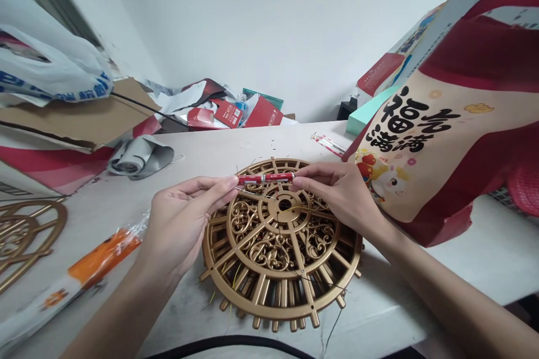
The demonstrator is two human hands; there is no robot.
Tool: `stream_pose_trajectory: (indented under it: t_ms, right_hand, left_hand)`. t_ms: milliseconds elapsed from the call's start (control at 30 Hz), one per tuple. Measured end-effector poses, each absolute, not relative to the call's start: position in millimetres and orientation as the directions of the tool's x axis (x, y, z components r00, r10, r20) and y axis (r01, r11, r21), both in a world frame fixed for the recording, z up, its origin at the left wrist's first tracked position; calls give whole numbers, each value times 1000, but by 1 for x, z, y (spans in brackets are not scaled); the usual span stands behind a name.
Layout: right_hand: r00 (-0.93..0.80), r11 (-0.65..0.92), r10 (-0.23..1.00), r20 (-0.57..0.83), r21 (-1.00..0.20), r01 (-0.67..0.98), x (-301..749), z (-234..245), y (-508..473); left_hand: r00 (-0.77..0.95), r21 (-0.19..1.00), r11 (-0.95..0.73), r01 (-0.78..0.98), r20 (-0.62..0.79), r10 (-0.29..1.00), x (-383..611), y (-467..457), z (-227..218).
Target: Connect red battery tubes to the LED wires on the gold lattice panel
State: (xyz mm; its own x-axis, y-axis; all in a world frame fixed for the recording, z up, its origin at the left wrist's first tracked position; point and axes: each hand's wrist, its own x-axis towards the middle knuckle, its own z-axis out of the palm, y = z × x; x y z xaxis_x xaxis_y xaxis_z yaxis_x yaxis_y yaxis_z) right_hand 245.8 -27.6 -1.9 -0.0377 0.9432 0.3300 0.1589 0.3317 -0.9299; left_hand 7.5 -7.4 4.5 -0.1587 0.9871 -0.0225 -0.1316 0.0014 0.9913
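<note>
A round gold openwork frame with scroll patterns and radiating spokes lies flat on the pale table. Above its far side, a thin red rod-like piece with a silver joint in the middle is held level between both hands. My left hand pinches the rod's left end with fingers closed. My right hand pinches the right end. Thin dark wires trail across the frame's centre and off its near edge.
A large red and beige gift bag leans at the right. An orange plastic-wrapped pack lies at the left, beside part of another gold frame. Cardboard, bags and red boxes clutter the back.
</note>
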Motion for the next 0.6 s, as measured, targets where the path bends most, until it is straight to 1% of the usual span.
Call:
stream_pose_trajectory:
  t_ms: [133,200,467,600]
  right_hand:
    - [14,391,910,414,-870,299,245,-1,-27]
    - [28,397,902,431,-853,339,245,0,-27]
    - [45,395,898,437,-847,355,244,0,-29]
    - [44,395,898,438,-846,358,245,-1,-29]
  left_hand:
    - [-157,993,4,-120,-23,987,8,-7,3]
    - [-162,993,3,-119,-22,986,8,-7,3]
    - [-162,992,-28,-120,8,987,9,-8,3]
    - [-148,996,-42,-83,30,989,9,-9,3]
